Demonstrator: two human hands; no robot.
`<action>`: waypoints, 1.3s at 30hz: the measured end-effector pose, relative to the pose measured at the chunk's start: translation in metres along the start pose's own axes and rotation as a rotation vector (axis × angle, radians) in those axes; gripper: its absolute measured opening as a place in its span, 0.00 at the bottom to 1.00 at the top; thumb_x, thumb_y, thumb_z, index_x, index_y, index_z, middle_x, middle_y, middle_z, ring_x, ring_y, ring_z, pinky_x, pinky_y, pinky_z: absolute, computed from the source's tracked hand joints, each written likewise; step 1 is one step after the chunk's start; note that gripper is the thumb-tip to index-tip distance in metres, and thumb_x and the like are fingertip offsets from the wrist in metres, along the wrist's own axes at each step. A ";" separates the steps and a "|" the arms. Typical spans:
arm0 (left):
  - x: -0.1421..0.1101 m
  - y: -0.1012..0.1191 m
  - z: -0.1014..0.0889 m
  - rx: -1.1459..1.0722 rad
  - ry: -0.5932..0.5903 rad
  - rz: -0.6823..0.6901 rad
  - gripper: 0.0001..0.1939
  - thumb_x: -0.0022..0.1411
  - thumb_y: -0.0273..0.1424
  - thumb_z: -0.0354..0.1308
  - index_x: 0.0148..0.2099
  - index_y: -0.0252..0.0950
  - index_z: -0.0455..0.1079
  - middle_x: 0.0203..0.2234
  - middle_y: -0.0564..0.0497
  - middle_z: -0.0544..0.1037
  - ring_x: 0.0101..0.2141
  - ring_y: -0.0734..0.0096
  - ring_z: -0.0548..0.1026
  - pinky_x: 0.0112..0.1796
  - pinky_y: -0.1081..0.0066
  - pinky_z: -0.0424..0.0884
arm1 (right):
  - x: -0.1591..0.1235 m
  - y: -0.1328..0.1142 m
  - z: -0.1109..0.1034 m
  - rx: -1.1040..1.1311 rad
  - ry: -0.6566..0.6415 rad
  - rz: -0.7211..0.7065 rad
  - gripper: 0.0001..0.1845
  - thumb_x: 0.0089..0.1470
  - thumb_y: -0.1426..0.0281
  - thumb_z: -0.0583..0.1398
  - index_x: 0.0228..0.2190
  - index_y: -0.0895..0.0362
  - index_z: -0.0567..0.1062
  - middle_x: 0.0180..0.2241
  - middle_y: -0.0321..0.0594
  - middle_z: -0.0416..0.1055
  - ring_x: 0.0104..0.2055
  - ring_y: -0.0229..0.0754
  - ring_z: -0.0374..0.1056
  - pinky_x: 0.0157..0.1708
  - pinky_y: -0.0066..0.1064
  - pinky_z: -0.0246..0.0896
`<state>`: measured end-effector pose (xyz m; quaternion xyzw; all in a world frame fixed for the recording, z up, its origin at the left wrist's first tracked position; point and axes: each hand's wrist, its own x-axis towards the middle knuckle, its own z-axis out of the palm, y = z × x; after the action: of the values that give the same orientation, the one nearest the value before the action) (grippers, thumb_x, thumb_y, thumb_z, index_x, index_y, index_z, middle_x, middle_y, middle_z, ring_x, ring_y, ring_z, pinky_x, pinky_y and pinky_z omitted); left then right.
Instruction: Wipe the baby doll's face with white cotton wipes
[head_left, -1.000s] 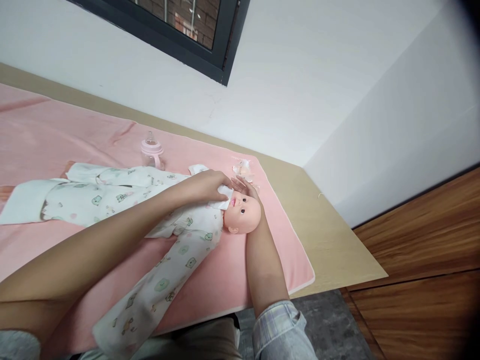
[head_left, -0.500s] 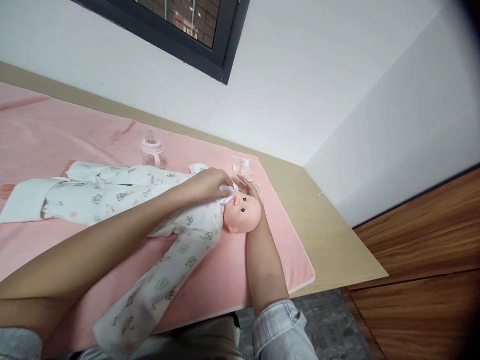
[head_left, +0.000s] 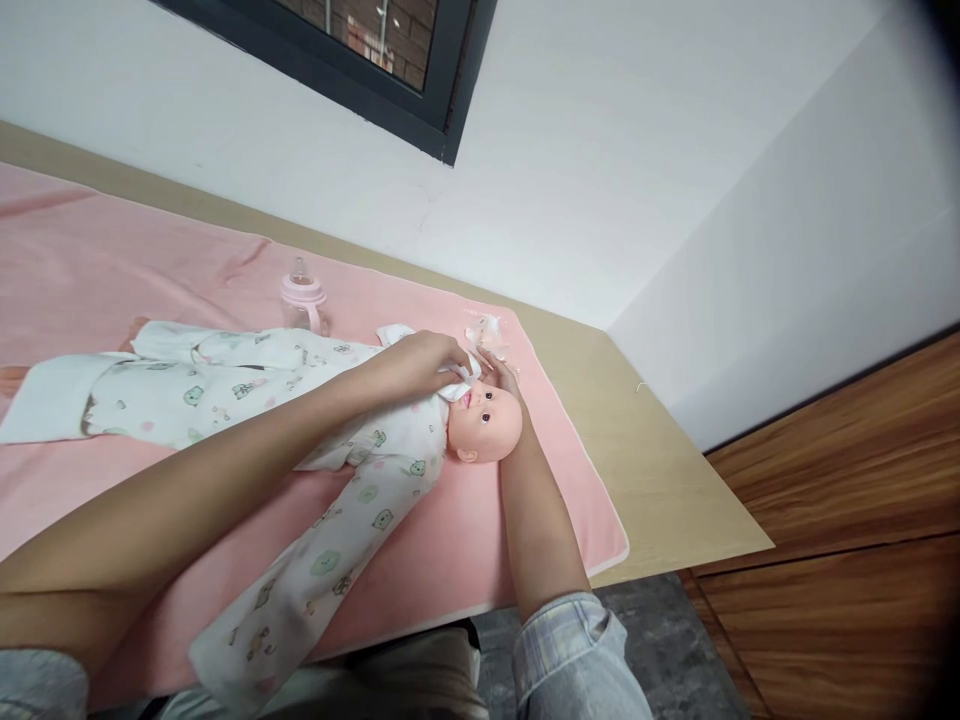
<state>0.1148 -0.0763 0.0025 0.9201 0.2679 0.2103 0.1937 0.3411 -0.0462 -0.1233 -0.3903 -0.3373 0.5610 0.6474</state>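
A baby doll [head_left: 484,426] lies on its back in white pyjamas [head_left: 225,385] printed with small green and brown animals, its bald head towards the right. Across its chest reaches my left hand [head_left: 424,364], fingers closed on a thin white cloth [head_left: 460,384] at the doll's chin and mouth. I cannot make out whether this cloth is loose or part of the collar. My right hand [head_left: 498,373] is on the far side of the head, fingers stretched towards the cloth, its palm partly hidden. The right forearm passes against the crown of the head.
A pink-lidded baby bottle [head_left: 303,298] stands behind the doll. Crumpled clear plastic packaging [head_left: 486,335] lies beyond my right hand. A pink blanket [head_left: 300,520] covers much of the wooden table [head_left: 645,460]. Behind are a white wall and a dark window frame [head_left: 442,110]; wooden panels [head_left: 847,500] are at right.
The white cloth at the doll's chin has shifted slightly and shows more spread out. My right forearm has moved a little to the right. The doll stays in place.
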 end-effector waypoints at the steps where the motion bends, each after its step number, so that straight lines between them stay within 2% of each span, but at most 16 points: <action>1: -0.001 0.002 -0.001 -0.007 -0.008 0.003 0.12 0.63 0.27 0.55 0.41 0.36 0.81 0.38 0.48 0.82 0.38 0.59 0.78 0.37 0.69 0.64 | -0.001 -0.001 0.000 -0.010 0.000 0.002 0.17 0.54 0.57 0.64 0.44 0.49 0.75 0.47 0.39 0.79 0.58 0.46 0.72 0.63 0.49 0.65; 4: -0.002 0.011 -0.004 -0.025 -0.047 0.001 0.11 0.63 0.25 0.55 0.40 0.36 0.80 0.36 0.49 0.82 0.37 0.61 0.78 0.36 0.70 0.65 | -0.006 -0.004 0.004 -0.009 -0.010 -0.006 0.17 0.54 0.57 0.64 0.44 0.49 0.75 0.50 0.39 0.78 0.60 0.47 0.71 0.64 0.48 0.64; 10: -0.005 0.023 -0.006 -0.006 -0.118 -0.035 0.13 0.63 0.23 0.56 0.44 0.35 0.81 0.41 0.49 0.82 0.40 0.63 0.79 0.38 0.73 0.66 | -0.021 -0.008 0.009 0.021 -0.024 0.022 0.17 0.54 0.56 0.64 0.44 0.48 0.76 0.52 0.37 0.77 0.60 0.47 0.70 0.65 0.46 0.64; 15: -0.005 0.019 -0.004 -0.012 -0.104 -0.019 0.13 0.64 0.22 0.56 0.45 0.33 0.81 0.40 0.49 0.82 0.40 0.64 0.79 0.39 0.73 0.66 | -0.019 -0.010 0.009 -0.012 -0.022 0.051 0.18 0.53 0.57 0.65 0.45 0.48 0.75 0.50 0.36 0.78 0.61 0.47 0.70 0.66 0.46 0.63; 24: -0.002 0.015 0.000 0.013 -0.060 -0.032 0.13 0.65 0.24 0.55 0.44 0.31 0.80 0.39 0.46 0.81 0.39 0.62 0.78 0.37 0.71 0.65 | -0.015 -0.007 0.005 0.016 -0.093 0.056 0.19 0.54 0.58 0.65 0.47 0.47 0.74 0.48 0.35 0.78 0.58 0.46 0.72 0.64 0.47 0.64; 29: -0.001 0.012 0.002 0.031 -0.046 -0.028 0.13 0.65 0.25 0.54 0.44 0.31 0.80 0.37 0.46 0.80 0.38 0.62 0.77 0.37 0.70 0.64 | -0.014 -0.006 0.006 -0.007 -0.039 0.049 0.19 0.55 0.55 0.63 0.47 0.48 0.73 0.48 0.36 0.79 0.59 0.47 0.71 0.63 0.49 0.66; 32: -0.002 0.011 -0.002 0.045 -0.032 -0.023 0.13 0.64 0.26 0.55 0.43 0.32 0.80 0.35 0.48 0.80 0.36 0.63 0.76 0.35 0.70 0.63 | -0.016 -0.007 0.007 -0.012 -0.051 0.055 0.18 0.55 0.56 0.64 0.46 0.48 0.74 0.48 0.36 0.78 0.60 0.48 0.70 0.63 0.49 0.65; 36: -0.006 0.010 -0.011 0.049 -0.077 -0.006 0.10 0.60 0.28 0.56 0.36 0.35 0.80 0.29 0.51 0.79 0.30 0.66 0.74 0.31 0.70 0.60 | -0.018 -0.007 0.008 0.015 -0.032 0.051 0.18 0.55 0.56 0.64 0.46 0.48 0.74 0.49 0.36 0.78 0.60 0.48 0.70 0.66 0.50 0.62; 39: -0.007 0.010 -0.012 0.026 -0.129 -0.049 0.10 0.57 0.30 0.58 0.38 0.36 0.81 0.28 0.52 0.79 0.29 0.66 0.74 0.30 0.71 0.60 | -0.015 -0.006 0.007 0.003 -0.007 0.023 0.18 0.53 0.58 0.65 0.45 0.48 0.75 0.50 0.36 0.78 0.60 0.46 0.70 0.67 0.47 0.60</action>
<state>0.1079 -0.0855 0.0156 0.9274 0.2798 0.1423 0.2036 0.3359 -0.0607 -0.1150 -0.3910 -0.3342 0.5703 0.6405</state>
